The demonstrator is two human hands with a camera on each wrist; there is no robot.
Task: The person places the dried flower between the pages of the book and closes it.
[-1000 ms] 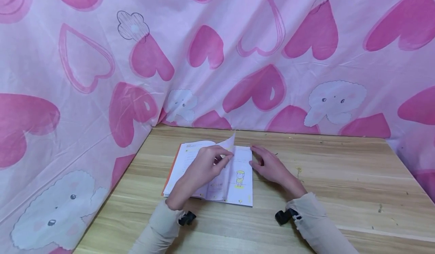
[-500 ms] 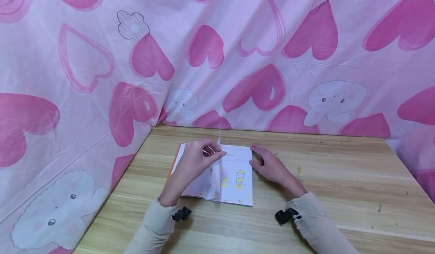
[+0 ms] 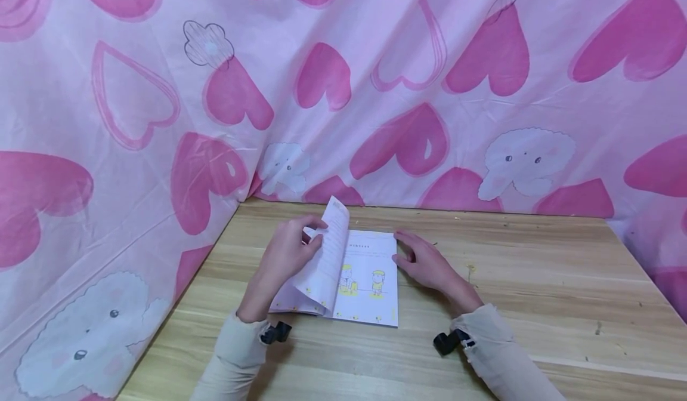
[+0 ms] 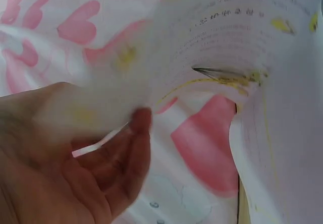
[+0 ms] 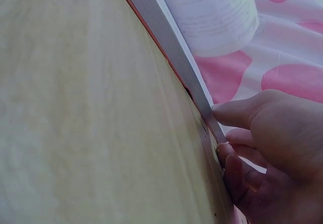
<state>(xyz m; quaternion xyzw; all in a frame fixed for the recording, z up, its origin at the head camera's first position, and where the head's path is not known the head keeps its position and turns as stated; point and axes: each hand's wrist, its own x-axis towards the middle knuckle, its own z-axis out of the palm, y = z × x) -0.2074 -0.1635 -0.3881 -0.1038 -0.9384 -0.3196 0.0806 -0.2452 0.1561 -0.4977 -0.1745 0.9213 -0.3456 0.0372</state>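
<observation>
An open book (image 3: 370,308) lies on the table, its right-hand page printed with yellow cartoon figures. My left hand (image 3: 281,252) pinches the outer edge of a raised page (image 3: 334,246), which curves up over the left half. In the left wrist view the fingers (image 4: 136,156) show on one side of the blurred page (image 4: 217,47), and the page covers part of the thumb. My right hand (image 3: 426,264) holds the book's right edge near the far corner. The right wrist view has the thumb against the page block (image 5: 176,47), with curled fingers just beyond it.
The wooden table (image 3: 537,287) extends well to the right of the book. Behind and to the left hangs a pink cloth (image 3: 386,49) with hearts and white animal faces. A black strap mount (image 3: 451,341) sits at each wrist.
My left hand has moved left with the page, swinging it from over the right half, through upright, to lean left. More of the right-hand page shows. My right hand has stayed at the edge.
</observation>
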